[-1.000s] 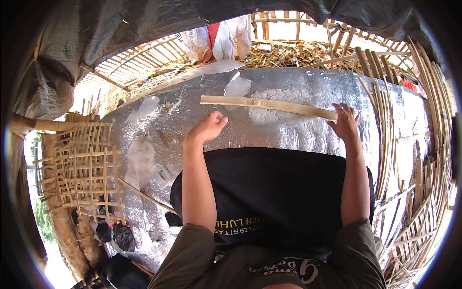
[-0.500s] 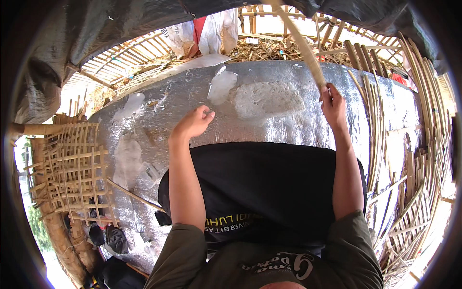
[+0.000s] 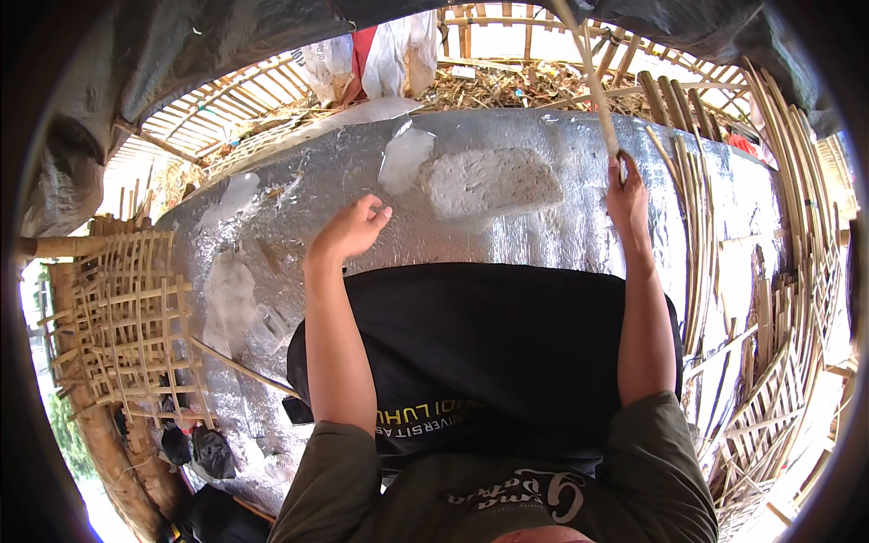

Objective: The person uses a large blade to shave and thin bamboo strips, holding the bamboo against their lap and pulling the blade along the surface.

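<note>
bamboo strip [image 3: 594,83] since swung outward, right hand [image 3: 626,195] gripping its end, left hand [image 3: 350,228] half-curled

Layout of the workplace: a block [image 3: 491,183] lies on a floor sheet [image 3: 534,242], left of the right hand [image 3: 626,190] and its bamboo strip [image 3: 596,90]; lattice [image 3: 127,317], far left; upright-lying slats [image 3: 695,208], right; sacks [image 3: 398,54], behind.

The right hand [image 3: 626,188] grips 1 end of a bamboo strip [image 3: 596,89] (it slants up and away); the left hand [image 3: 351,228], loosely curled, hovers near a pale block [image 3: 493,183] on the silvery sheet [image 3: 416,240].
</note>
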`<state>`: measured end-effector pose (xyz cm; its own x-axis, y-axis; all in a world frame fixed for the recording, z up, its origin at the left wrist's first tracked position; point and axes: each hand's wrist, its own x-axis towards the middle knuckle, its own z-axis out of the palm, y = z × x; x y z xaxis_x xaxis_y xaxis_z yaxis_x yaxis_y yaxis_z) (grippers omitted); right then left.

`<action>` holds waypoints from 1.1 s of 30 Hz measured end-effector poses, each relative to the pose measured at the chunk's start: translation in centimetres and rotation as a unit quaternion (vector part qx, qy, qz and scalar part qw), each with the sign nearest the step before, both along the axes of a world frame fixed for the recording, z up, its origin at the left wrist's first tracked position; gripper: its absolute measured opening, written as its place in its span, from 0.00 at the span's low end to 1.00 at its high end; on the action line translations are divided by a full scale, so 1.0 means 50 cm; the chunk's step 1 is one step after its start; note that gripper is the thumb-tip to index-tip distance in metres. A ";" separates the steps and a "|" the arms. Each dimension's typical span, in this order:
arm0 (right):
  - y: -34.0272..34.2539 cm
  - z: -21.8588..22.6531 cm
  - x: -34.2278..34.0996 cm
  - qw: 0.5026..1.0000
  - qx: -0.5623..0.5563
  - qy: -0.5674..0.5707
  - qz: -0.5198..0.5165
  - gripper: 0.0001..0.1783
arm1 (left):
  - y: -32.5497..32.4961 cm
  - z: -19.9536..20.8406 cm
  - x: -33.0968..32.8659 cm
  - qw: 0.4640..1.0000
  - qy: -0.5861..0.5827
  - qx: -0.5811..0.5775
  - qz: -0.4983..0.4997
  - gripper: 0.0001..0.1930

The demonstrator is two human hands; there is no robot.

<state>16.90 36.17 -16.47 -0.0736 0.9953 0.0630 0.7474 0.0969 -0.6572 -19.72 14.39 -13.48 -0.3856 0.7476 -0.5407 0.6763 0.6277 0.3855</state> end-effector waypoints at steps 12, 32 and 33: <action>0.013 -0.048 0.024 0.985 0.080 -0.128 0.080 0.23 | 0.007 0.016 0.014 1.000 0.007 -0.012 -0.007 0.27; 0.008 -0.042 0.040 0.979 0.004 -0.186 0.084 0.24 | 0.015 0.017 0.020 1.000 0.004 -0.015 -0.013 0.27; 0.007 -0.033 0.032 0.987 0.035 -0.135 0.082 0.24 | 0.014 0.023 0.024 1.000 0.006 -0.016 -0.008 0.27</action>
